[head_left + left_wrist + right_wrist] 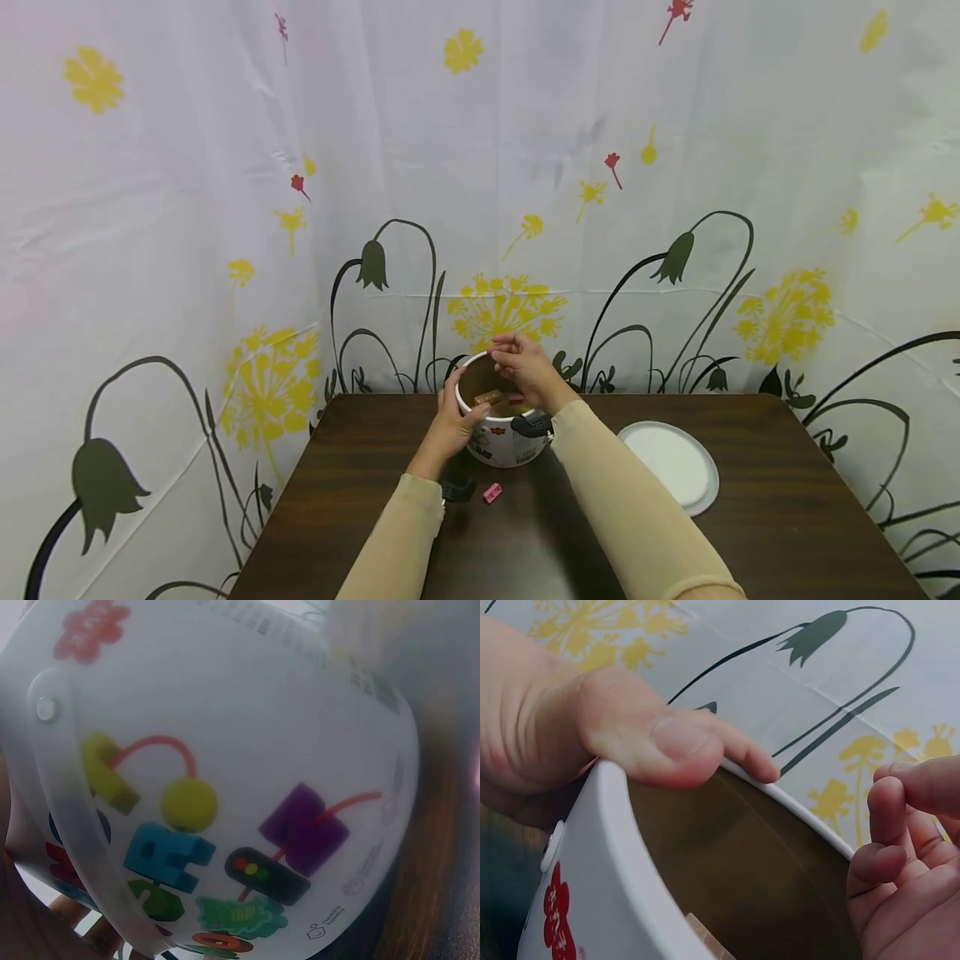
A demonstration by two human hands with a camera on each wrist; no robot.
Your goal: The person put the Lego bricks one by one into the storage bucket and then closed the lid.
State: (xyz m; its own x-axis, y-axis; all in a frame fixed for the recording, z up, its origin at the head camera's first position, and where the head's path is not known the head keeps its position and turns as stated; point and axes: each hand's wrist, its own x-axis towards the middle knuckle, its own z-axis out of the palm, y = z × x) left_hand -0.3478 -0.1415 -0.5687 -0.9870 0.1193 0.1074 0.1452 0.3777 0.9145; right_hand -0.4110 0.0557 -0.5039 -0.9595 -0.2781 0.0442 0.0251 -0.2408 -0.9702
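My left hand (452, 419) grips the near left rim of a white round bucket (504, 450), its thumb over the edge in the right wrist view. The bucket leans with its mouth toward me. Inside lie a brown patterned block (489, 397) and a small red piece (516, 399). My right hand (521, 367) is over the right side of the mouth, fingers loosely curled close to the rim, with nothing visible between them. In the left wrist view, the bucket wall (247, 705) shows printed toy pictures and a white handle (71, 802).
A small pink block (492, 493) lies on the dark wooden table (360, 492) before the bucket. To the right is a round white lid (670, 464) with a grey rim. Behind the table hangs a flower-printed curtain (420, 125).
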